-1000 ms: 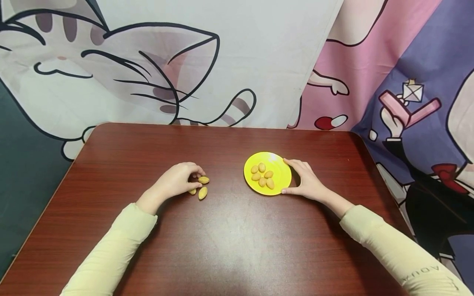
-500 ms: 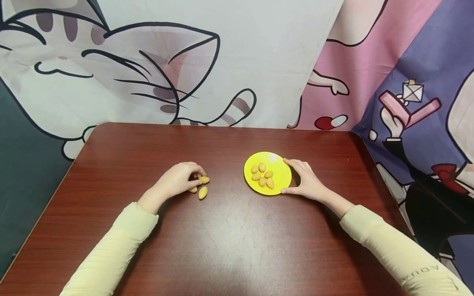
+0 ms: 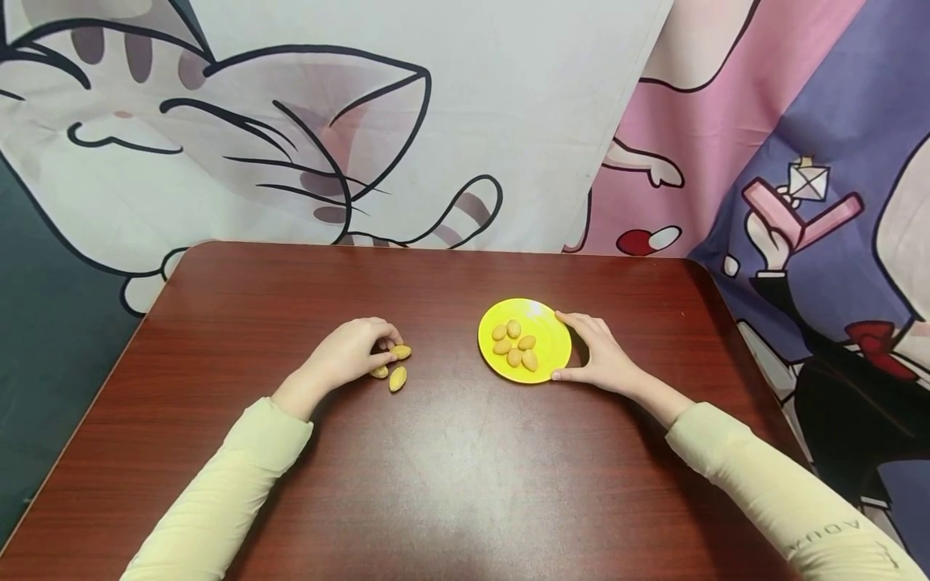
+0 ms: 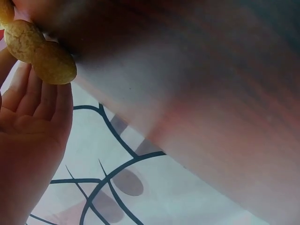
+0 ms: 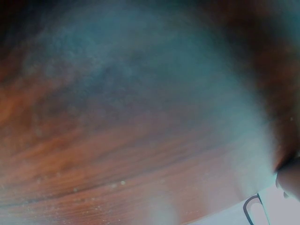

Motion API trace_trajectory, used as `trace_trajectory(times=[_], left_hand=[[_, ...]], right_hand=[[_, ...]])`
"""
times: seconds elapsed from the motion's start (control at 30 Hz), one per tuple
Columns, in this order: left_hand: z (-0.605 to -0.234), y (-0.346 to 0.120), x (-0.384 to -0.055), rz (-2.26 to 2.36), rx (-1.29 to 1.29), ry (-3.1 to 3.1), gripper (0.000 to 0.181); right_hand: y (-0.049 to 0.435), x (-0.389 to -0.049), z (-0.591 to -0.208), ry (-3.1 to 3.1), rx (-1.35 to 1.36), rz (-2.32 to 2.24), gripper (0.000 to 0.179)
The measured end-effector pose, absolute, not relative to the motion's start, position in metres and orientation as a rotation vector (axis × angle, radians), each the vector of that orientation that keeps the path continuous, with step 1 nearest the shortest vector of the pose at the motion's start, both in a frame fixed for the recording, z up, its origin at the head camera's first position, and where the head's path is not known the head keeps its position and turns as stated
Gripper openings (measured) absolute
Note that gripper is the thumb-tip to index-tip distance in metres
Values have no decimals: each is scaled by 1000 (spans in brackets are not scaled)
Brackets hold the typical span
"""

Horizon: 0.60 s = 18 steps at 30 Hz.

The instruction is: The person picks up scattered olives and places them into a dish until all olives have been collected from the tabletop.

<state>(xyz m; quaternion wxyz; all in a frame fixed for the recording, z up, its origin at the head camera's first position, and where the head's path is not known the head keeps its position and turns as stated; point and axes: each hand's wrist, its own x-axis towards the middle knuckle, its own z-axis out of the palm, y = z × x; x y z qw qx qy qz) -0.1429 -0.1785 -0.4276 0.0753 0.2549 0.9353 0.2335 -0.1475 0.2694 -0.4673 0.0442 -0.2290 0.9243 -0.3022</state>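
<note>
Thumb and fingertips of my left hand (image 3: pixel 356 349) pinch a yellow-brown almond-shaped nut (image 3: pixel 402 352), left of the table's middle. Just below it lie a second nut (image 3: pixel 398 378) and a third (image 3: pixel 379 372), the latter partly hidden by the thumb. The left wrist view has wrinkled oval nuts (image 4: pixel 54 63) close up, over the palm side of the fingers. On the right, a yellow plate (image 3: pixel 552 339) holds several similar nuts (image 3: pixel 514 357), spread in one layer. My right hand (image 3: pixel 599 355) holds the plate's right rim between spread thumb and fingers.
A dark red-brown wooden table (image 3: pixel 465 476) spans the scene, its far edge against a cloth backdrop (image 3: pixel 508 121) with cartoon drawings. Bare tabletop lies between the left nuts and the plate. Blurred wood fills most of the right wrist view.
Almost nothing differs. The left forearm has shifted very slightly to the right, its fingertips still at the same nut. The right hand and the plate have stayed in place.
</note>
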Motion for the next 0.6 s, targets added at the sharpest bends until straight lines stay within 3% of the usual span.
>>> trace_trajectory(times=[0.6], left_hand=[[-420, -154, -146, 742, 770, 2896, 11]], right_hand=[[269, -147, -467, 2825, -707, -926, 107]])
